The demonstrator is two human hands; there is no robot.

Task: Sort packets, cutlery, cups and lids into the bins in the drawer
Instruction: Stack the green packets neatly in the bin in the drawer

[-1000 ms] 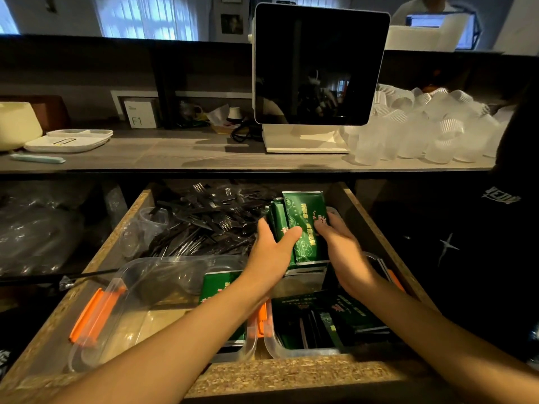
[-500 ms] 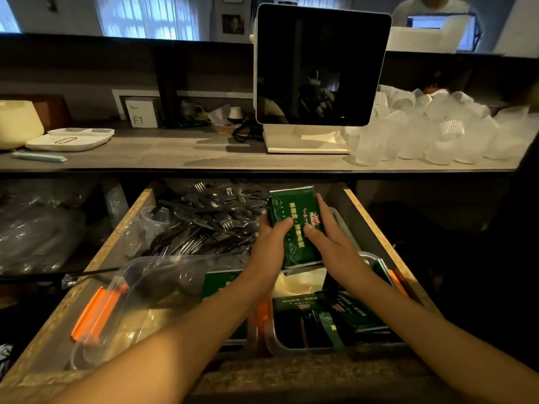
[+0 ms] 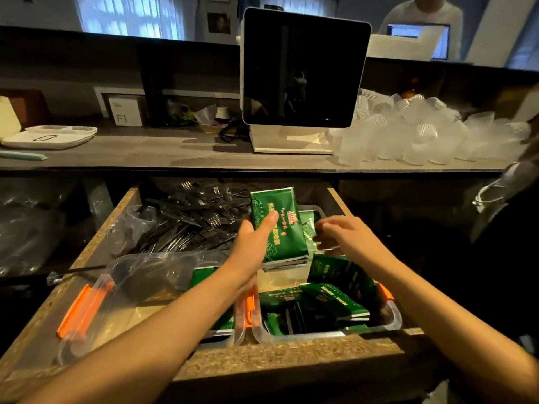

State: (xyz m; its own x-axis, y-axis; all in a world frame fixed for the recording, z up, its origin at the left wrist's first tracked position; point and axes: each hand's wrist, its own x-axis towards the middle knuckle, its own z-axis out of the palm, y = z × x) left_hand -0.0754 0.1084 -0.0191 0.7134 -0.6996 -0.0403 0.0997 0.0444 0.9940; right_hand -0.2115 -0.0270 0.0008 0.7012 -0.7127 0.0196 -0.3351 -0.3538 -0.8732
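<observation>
A dim counter [image 3: 151, 154] is carrying frosted cups [image 3: 414, 135] beside a dark screen [image 3: 303, 68], above the open drawer [image 3: 291, 354]. The left hand [image 3: 253, 246] is gripping a stack of green packets [image 3: 280, 225] over the drawer; the right hand [image 3: 341, 234] is hovering loosely curled beside it, touching loose packets
</observation>
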